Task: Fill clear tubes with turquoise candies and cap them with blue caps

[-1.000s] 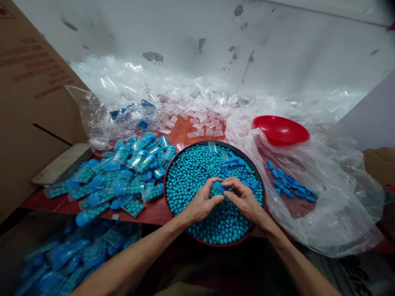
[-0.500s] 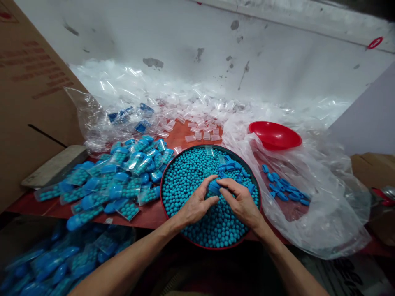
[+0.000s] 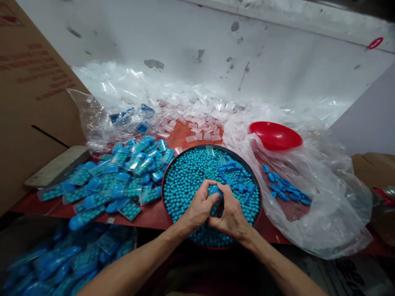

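Note:
Both my left hand [image 3: 200, 205] and my right hand [image 3: 231, 211] are closed round one small clear container with a blue cap [image 3: 215, 190]. They hold it over a round tub [image 3: 164, 200] full of blue beads [image 3: 188, 176]. My fingers cover much of the container, so its contents are mostly hidden. Loose blue caps [image 3: 230, 164] lie on the beads at the tub's right side, just beyond my right hand. A clear empty container [image 3: 210, 151] rests near the tub's far rim.
Filled, capped containers [image 3: 123, 176] are heaped at left, with more [image 3: 52, 263] below the table edge. Clear empties [image 3: 200, 127] lie behind the tub. A red bowl [image 3: 275, 135], plastic bag [image 3: 333, 205] and blue caps [image 3: 286, 190] are at right. A cardboard box [image 3: 33, 90] stands left.
My right hand has turned and wrapped lower round the container, its fingers drawn in closer to the left hand. More of the loose caps in the tub now show.

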A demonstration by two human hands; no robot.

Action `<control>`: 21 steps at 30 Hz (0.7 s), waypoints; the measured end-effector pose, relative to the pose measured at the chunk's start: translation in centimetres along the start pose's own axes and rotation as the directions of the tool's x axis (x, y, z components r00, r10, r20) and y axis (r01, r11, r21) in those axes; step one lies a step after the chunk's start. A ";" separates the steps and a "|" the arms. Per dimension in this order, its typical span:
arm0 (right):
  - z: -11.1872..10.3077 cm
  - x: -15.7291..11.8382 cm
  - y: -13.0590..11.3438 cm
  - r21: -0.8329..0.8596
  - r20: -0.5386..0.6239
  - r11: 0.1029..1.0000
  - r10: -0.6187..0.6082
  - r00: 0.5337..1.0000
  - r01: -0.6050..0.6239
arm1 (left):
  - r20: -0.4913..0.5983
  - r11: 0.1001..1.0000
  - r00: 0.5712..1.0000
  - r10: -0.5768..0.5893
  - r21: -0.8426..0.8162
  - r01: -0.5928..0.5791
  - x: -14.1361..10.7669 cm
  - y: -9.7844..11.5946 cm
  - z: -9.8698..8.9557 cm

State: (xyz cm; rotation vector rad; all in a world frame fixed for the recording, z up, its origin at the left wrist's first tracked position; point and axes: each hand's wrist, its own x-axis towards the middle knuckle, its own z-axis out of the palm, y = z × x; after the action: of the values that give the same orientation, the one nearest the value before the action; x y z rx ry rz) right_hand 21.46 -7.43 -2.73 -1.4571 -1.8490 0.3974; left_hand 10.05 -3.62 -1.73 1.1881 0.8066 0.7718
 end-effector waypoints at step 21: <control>0.6 9.3 4.6 -0.433 0.429 0.876 -0.008 0.903 0.213 | -0.409 0.269 0.699 0.586 0.912 0.309 -1.7 5.3 -18.1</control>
State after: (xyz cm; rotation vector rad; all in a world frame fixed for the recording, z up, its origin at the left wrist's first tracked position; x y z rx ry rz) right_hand 23.48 2.78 -2.75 -1.6600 -2.4992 0.2121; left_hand -6.80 4.68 0.48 2.1670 2.0889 0.9254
